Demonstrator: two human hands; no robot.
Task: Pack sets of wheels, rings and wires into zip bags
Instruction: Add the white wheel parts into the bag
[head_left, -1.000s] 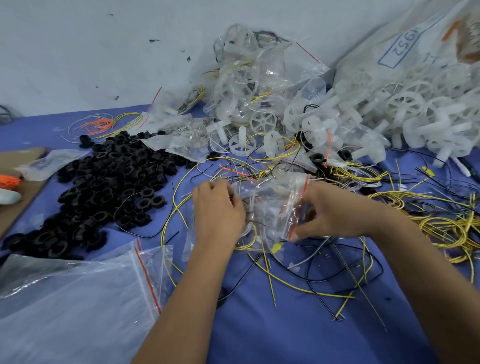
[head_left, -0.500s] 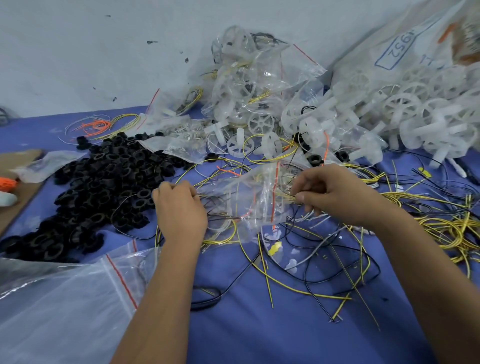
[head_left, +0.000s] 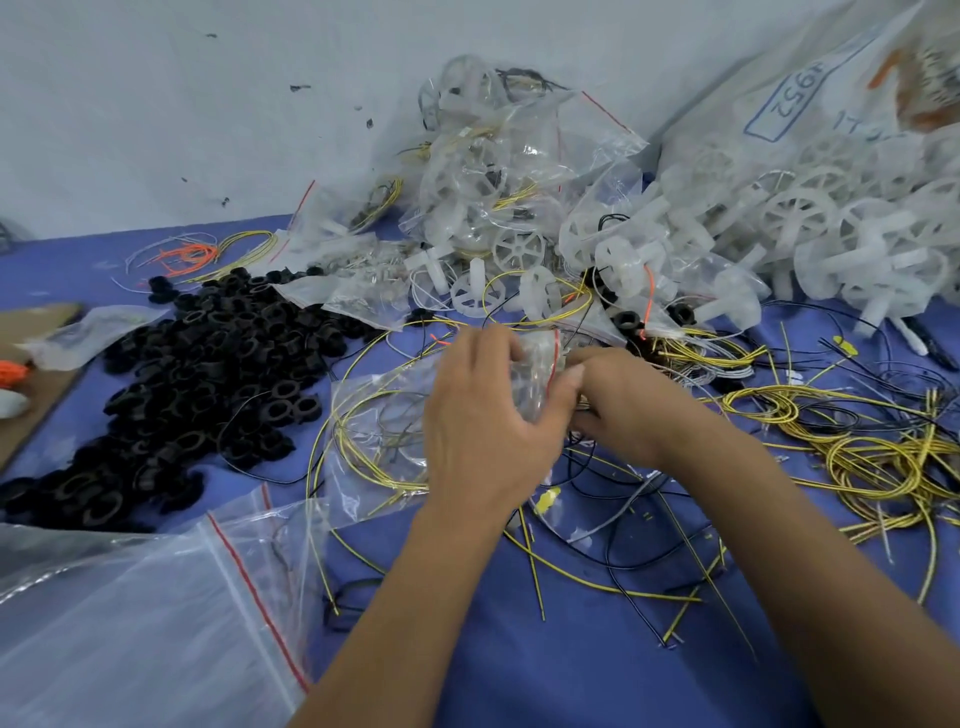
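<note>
— Judging by the table, how far was the packing?

— Partly done. Filled bags (head_left: 519, 171) were heaped by the wall. Many black rings (head_left: 208, 374), white wheels (head_left: 857, 234) and yellow wires (head_left: 872, 457) were still loose.

— And the hands?

— The left hand (head_left: 483, 431) and right hand (head_left: 618, 405) met at table centre, fingers curled and clamped on one zip bag (head_left: 535, 374). Whether it was sealed, I could not tell.

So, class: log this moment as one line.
left hand: grips zip bag | right hand: pinches bag mouth | bag: holds yellow wires | table: loose wires
</note>
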